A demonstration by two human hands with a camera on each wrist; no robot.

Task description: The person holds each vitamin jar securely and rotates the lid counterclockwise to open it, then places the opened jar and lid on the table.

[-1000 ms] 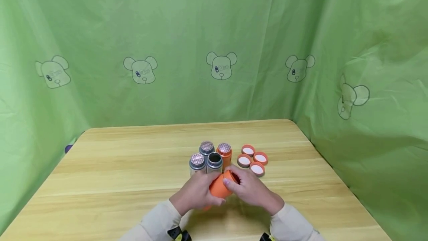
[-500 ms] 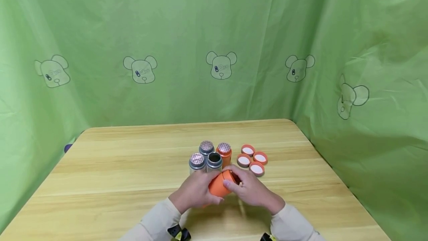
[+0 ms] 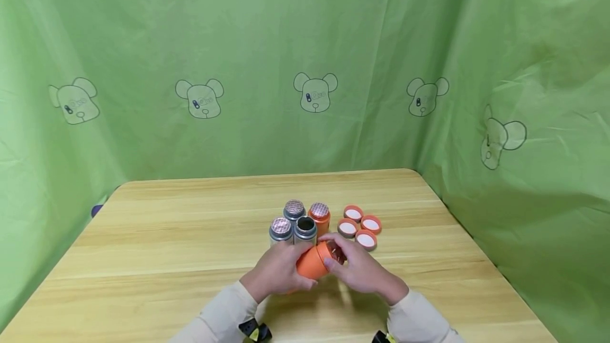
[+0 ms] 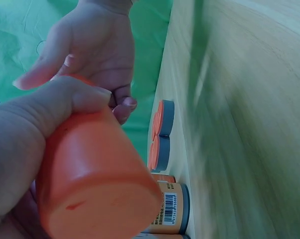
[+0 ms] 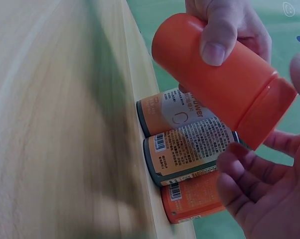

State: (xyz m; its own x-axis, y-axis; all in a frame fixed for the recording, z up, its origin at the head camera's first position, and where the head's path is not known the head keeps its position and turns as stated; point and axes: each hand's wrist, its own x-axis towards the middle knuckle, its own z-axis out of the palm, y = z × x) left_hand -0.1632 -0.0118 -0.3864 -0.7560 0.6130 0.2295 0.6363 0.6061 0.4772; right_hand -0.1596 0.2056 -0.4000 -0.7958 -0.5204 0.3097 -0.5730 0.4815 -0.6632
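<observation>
My left hand (image 3: 276, 274) grips an orange bottle (image 3: 311, 265), tilted above the table with its closed end toward the lower left. In the right wrist view the left thumb lies across the bottle (image 5: 215, 64). An orange cap (image 5: 269, 112) sits on its other end, with a thin seam visible. Beside that cap is my right hand (image 3: 362, 269), its fingers spread and loosely bent around the end. Gaps show between the right fingers (image 5: 234, 174) and the cap; whether any part touches it I cannot tell.
Close behind the hands stand several uncapped bottles: two grey ones (image 3: 281, 226) and an orange one (image 3: 320, 210) with foil seals, and a grey one (image 3: 306, 225) with a dark open mouth. Several upturned caps (image 3: 366, 240) lie to their right on the wooden table (image 3: 190, 237).
The right fingers and thumb have loosened and slid slightly right off the cap, showing more of it. The left hand and bottle have hardly moved.
</observation>
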